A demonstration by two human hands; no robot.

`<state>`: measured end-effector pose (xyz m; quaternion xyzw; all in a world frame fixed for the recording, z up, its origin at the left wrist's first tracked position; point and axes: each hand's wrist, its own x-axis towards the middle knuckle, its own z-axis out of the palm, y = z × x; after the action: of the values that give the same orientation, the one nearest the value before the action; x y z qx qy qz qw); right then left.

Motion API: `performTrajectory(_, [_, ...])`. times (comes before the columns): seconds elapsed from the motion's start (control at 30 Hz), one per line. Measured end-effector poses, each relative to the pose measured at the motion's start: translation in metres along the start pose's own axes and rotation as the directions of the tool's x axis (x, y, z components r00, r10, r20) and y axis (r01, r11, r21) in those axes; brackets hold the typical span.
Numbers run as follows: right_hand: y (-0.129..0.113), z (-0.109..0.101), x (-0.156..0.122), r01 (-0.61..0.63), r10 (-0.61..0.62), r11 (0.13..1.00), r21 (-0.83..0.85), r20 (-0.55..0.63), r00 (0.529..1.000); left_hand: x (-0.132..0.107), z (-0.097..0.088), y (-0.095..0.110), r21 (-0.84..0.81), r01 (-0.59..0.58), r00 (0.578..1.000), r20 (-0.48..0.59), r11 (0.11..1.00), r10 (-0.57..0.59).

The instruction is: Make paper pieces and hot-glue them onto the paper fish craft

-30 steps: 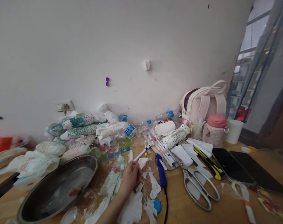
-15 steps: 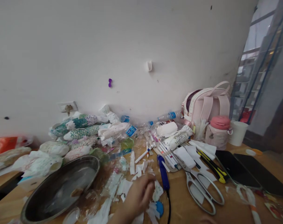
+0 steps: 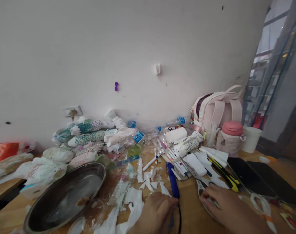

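At the front of the table, my left hand (image 3: 157, 210) is closed, its fingers curled down beside the blue tool with a black cord (image 3: 172, 182), which looks like a glue gun. Whatever those fingers hold is hidden. White paper scraps (image 3: 135, 200) lie around and left of this hand. To the right, my right hand (image 3: 222, 202) has its fingers closed around the handle loops of the large silver scissors (image 3: 200, 188). The scissor blades point away under white paper pieces (image 3: 195, 164) and beside several markers (image 3: 178, 161).
An oval metal basin (image 3: 65, 198) stands at left, with paper-covered fish shapes (image 3: 86, 138) piled behind it. Plastic bottles (image 3: 138, 136) lie by the wall. At right are a yellow-black box cutter (image 3: 223, 174), dark tablets (image 3: 250, 178), a pink jar (image 3: 230, 139), a white cup (image 3: 251, 139) and a pink backpack (image 3: 218, 110).
My right hand has come in from the bottom edge onto the scissor handles. My left hand has moved right and lower, towards the blue tool's cord, over the blue cap.
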<state>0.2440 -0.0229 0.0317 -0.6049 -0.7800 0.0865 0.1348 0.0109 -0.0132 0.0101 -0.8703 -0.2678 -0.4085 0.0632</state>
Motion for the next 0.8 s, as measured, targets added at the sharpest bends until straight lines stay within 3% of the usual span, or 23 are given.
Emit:
performTrajectory(0.1, [0.020,-0.029,0.046,-0.041,0.051,0.985,-0.167,0.058,0.997,-0.004,0.005,-0.002,-0.040,0.170,0.983,-0.059,0.985,-0.172])
performTrajectory(0.2, [0.032,-0.055,0.105,-0.039,0.045,0.973,-0.229,0.023,0.999,-0.008,0.011,-0.005,-0.121,0.306,0.946,-0.072,0.944,-0.316])
performTrajectory(0.37, [0.034,-0.077,0.202,-0.018,0.027,0.949,-0.314,0.025,0.999,-0.013,0.018,-0.012,-0.320,0.346,0.922,-0.060,0.882,-0.383])
performTrajectory(0.53, [0.027,-0.062,0.262,-0.042,0.082,0.897,-0.440,0.074,0.994,-0.016,0.020,-0.018,-0.502,0.344,0.908,-0.036,0.793,-0.417])
performTrajectory(0.67, [0.025,-0.040,0.288,0.099,-0.015,0.861,-0.499,0.169,0.986,-0.019,0.028,-0.021,-0.585,0.371,0.862,-0.073,0.721,-0.502])
performTrajectory(0.8, [0.032,-0.029,0.299,0.202,-0.092,0.829,-0.522,0.228,0.969,-0.026,0.039,-0.026,-0.579,0.358,0.839,-0.146,0.733,-0.525])
